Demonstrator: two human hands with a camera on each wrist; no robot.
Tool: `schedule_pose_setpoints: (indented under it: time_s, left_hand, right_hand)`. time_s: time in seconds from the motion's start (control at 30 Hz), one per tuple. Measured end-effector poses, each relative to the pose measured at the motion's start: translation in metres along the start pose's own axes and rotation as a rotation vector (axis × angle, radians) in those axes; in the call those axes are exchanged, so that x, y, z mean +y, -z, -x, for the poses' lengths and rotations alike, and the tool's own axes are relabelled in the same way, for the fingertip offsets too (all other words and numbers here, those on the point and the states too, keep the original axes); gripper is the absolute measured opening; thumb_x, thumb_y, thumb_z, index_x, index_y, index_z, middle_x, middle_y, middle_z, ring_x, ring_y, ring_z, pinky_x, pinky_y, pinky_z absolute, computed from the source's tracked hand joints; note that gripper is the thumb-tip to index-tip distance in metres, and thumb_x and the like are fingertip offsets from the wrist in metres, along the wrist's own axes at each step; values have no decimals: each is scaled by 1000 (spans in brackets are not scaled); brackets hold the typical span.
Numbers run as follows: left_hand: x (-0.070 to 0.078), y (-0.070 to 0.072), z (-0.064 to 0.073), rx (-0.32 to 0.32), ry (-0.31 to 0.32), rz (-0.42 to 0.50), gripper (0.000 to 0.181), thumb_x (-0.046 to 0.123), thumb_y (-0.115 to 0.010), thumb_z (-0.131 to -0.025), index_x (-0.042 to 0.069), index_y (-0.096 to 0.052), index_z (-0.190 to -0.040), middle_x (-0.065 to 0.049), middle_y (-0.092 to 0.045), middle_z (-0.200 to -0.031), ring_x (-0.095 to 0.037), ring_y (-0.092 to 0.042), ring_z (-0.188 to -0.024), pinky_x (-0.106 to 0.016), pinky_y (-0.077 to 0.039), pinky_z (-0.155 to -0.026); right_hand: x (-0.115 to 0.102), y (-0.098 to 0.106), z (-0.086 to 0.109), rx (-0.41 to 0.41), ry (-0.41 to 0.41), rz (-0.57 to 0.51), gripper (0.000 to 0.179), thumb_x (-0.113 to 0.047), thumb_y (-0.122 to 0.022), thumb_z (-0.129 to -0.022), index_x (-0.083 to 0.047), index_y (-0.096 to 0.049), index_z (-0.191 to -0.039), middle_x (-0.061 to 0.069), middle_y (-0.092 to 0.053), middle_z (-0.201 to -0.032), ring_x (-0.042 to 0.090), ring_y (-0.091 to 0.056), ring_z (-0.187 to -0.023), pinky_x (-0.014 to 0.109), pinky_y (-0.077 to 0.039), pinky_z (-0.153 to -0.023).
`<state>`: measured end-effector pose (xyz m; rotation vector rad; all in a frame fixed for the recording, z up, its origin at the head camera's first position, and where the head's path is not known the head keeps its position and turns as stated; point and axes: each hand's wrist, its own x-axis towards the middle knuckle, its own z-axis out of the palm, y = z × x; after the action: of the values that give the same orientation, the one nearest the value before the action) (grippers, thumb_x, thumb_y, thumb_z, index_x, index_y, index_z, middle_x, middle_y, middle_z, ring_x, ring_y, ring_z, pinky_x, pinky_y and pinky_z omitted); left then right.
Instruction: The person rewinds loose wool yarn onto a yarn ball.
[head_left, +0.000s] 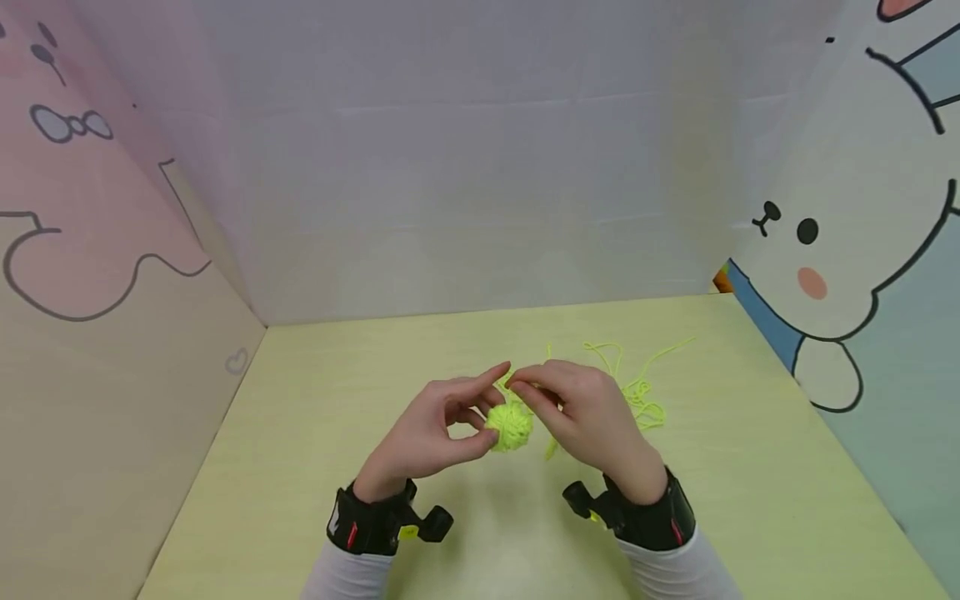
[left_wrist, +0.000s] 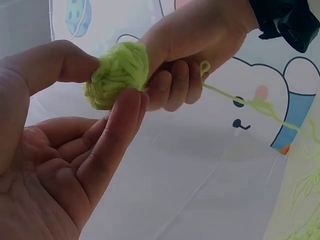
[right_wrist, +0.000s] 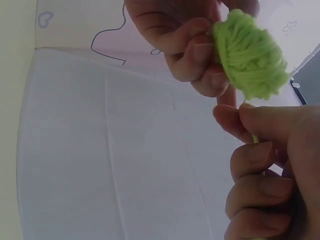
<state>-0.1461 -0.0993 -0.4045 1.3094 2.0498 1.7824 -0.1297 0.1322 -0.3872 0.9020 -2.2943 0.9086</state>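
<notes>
A small ball of neon yellow-green yarn [head_left: 512, 426] is held up over the table between the two hands. My left hand [head_left: 442, 425] grips it between thumb and fingertips; in the left wrist view the ball [left_wrist: 120, 75] shows crossed, wound strands. Close on its right, my right hand [head_left: 581, 408] pinches the yarn strand between thumb and index finger. In the right wrist view that strand [right_wrist: 255, 138] runs down from the pinch into the curled fingers. Past the right hand, a loop and tail of yarn [left_wrist: 230, 95] trail off toward the table.
A loose tangle of the same yarn [head_left: 641, 400] lies on the pale yellow table [head_left: 337, 375], behind and right of the right hand. White and pink cartoon-printed panels [head_left: 825, 250] stand along the sides, and a plain pale sheet [head_left: 465, 183] closes off the back.
</notes>
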Motion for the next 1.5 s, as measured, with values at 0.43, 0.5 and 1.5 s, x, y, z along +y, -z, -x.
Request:
schedule_pose_setpoints:
  time_s: [0.43,0.5,1.5]
  left_hand:
    - [-3,0,-1,343,-11,186,63,-6,-61,-91,5,-40,-150,-16,-61,-110,-22,-61,-87,-18,-55,-73]
    - [-5,0,-2,422,19,170,62,-6,-61,-92,6,-41,-150,-16,-60,-109,-20,-61,-86,-18,-55,-73]
    - [-4,-16,-15,496,87,-322,37,-5,-68,-88,-2,-65,-125,-13,-65,-107,-20,-65,-90,-37,-61,-74]
  right_hand:
    - [-4,-22,2,-283,-99,76,13,-28,-65,-96,-26,-67,-83,-16,-49,-64,5,-43,-55,25,-40,-50]
    - [-7,-22,2,-329,-65,76,9,-31,-64,-97,-27,-71,-93,-19,-55,-70,3,-47,-58,25,-43,-52]
    - [-17,-7,5,-184,163,106,6,-19,-66,-95,-18,-70,-99,-11,-67,-83,0,-52,-62,23,-49,-53]
